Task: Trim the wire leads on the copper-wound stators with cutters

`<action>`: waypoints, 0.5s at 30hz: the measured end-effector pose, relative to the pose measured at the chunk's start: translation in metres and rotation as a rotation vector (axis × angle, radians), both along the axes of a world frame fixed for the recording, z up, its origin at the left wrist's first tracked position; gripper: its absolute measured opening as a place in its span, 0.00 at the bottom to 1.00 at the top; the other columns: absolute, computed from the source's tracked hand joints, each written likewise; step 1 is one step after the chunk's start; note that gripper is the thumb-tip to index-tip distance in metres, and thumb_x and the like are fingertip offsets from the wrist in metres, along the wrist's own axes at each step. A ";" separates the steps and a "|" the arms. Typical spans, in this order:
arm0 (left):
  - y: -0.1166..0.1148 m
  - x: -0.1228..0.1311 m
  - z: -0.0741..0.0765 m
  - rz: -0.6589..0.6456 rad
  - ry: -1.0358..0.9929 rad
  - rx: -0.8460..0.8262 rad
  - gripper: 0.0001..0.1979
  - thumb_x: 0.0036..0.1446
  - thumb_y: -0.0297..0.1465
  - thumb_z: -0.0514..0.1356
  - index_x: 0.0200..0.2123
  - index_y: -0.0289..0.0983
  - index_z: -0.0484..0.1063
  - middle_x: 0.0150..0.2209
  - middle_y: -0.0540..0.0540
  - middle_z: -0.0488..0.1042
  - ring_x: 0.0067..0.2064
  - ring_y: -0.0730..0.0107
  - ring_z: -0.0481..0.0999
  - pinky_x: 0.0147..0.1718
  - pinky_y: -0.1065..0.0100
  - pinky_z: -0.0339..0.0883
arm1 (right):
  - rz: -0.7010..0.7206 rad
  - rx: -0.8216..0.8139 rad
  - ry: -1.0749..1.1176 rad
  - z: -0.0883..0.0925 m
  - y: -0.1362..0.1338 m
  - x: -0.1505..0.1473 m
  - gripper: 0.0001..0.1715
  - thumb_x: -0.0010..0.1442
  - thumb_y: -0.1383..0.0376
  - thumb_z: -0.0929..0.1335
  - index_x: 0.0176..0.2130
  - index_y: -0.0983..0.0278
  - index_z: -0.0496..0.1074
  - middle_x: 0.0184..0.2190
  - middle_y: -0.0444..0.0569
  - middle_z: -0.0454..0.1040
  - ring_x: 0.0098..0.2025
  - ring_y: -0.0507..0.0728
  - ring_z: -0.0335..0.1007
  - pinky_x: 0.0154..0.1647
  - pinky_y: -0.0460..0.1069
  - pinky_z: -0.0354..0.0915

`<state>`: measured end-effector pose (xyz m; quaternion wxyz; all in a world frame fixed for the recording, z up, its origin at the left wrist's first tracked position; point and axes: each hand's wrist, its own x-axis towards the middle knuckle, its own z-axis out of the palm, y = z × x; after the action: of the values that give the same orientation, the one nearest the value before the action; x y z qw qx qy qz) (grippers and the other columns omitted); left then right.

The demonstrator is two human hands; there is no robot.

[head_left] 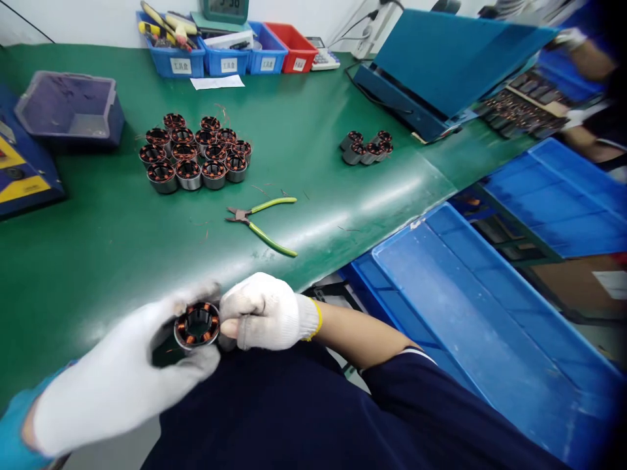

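Note:
My left hand [142, 365], in a white glove, is closed around a motor stator [182, 338], a metal ring with copper windings. The stator is held just off the table's front edge, its open end facing up. At its right side is my right hand [262, 312], gloved too, with the fingers curled and the thumb pressed in close to the rim. What those fingers pinch is hidden. Beyond both hands, diagonal cutters [240, 215] with green handles lie spread on the table. Bits of cut wire are scattered around them.
A group of several stators [189, 171] stands at the middle left, and a smaller group [361, 154] farther right. Behind are tool bins [177, 64], a purple bin [105, 134] and a blue panel [455, 65]. Blue trays [470, 307] sit right; a co-worker's gloved hand [573, 39] shows there.

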<state>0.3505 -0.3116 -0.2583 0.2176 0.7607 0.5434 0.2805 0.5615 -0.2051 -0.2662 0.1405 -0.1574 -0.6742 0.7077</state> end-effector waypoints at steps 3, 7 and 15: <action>0.015 -0.001 0.000 -0.109 0.145 0.354 0.16 0.63 0.32 0.61 0.54 0.41 0.67 0.47 0.43 0.80 0.44 0.60 0.82 0.45 0.64 0.78 | -0.025 -0.293 -0.031 -0.010 -0.007 -0.007 0.32 0.50 0.40 0.74 0.26 0.66 0.71 0.21 0.46 0.72 0.20 0.49 0.66 0.22 0.44 0.65; 0.016 -0.006 -0.005 -0.139 0.263 0.619 0.17 0.64 0.27 0.59 0.56 0.36 0.66 0.51 0.36 0.78 0.54 0.53 0.78 0.58 0.55 0.70 | 0.012 -0.379 -0.052 -0.013 -0.009 -0.006 0.35 0.54 0.36 0.68 0.28 0.66 0.69 0.23 0.48 0.73 0.21 0.52 0.68 0.24 0.48 0.69; 0.018 -0.001 -0.014 0.032 0.142 0.478 0.19 0.62 0.33 0.63 0.55 0.42 0.66 0.48 0.39 0.80 0.46 0.54 0.81 0.45 0.57 0.75 | -0.111 1.270 -0.100 0.007 0.010 0.005 0.22 0.73 0.55 0.60 0.50 0.66 0.72 0.41 0.56 0.78 0.41 0.59 0.74 0.44 0.54 0.67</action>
<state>0.3490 -0.2939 -0.2727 -0.0115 0.7997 0.4874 0.3505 0.5663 -0.1947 -0.2595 0.2112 -0.1109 -0.9589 0.1537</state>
